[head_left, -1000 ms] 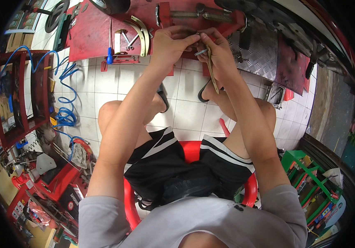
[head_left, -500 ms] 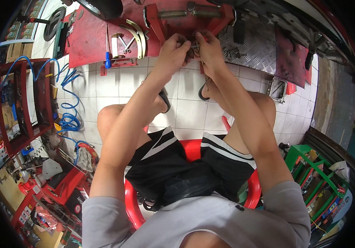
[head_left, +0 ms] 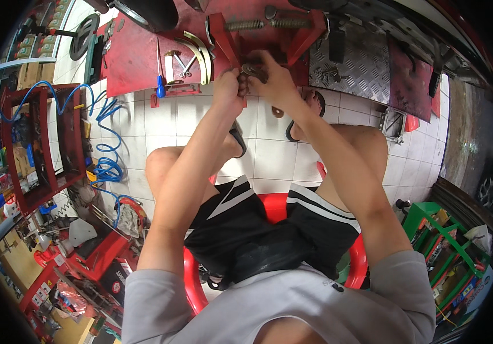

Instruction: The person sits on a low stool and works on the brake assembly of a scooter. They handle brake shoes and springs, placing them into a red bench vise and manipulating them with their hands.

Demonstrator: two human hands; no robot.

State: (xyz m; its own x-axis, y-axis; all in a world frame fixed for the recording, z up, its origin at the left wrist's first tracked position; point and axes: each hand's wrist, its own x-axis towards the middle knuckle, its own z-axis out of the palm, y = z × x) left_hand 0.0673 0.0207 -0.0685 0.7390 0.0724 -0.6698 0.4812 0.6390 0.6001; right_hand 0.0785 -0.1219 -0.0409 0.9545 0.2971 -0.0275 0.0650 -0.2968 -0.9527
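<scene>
My left hand (head_left: 227,90) is closed at the near edge of a red bench, its fingers curled round something I cannot make out. Close on its right, my right hand (head_left: 276,85) bends its fingers round a dark, brownish metal part (head_left: 255,71) with a rounded end. The fingertips of both hands nearly meet at this part, so its full shape is hidden. Just beyond them stands a red clamp frame (head_left: 223,40) with a threaded rod (head_left: 288,23) across it.
Left on the red bench (head_left: 129,66) lie a blue-handled screwdriver (head_left: 160,86), small spanners (head_left: 187,67) and curved pale strips (head_left: 203,54). Loose small parts (head_left: 329,74) sit on a chequered metal plate (head_left: 364,80). A coiled blue hose (head_left: 108,169) and green rack (head_left: 438,229) flank me.
Both hands have shifted left and nearer me relative to the clamp frame. My right hand has turned, and the dark metal part now shows at its fingers. The whole view has shifted slightly.
</scene>
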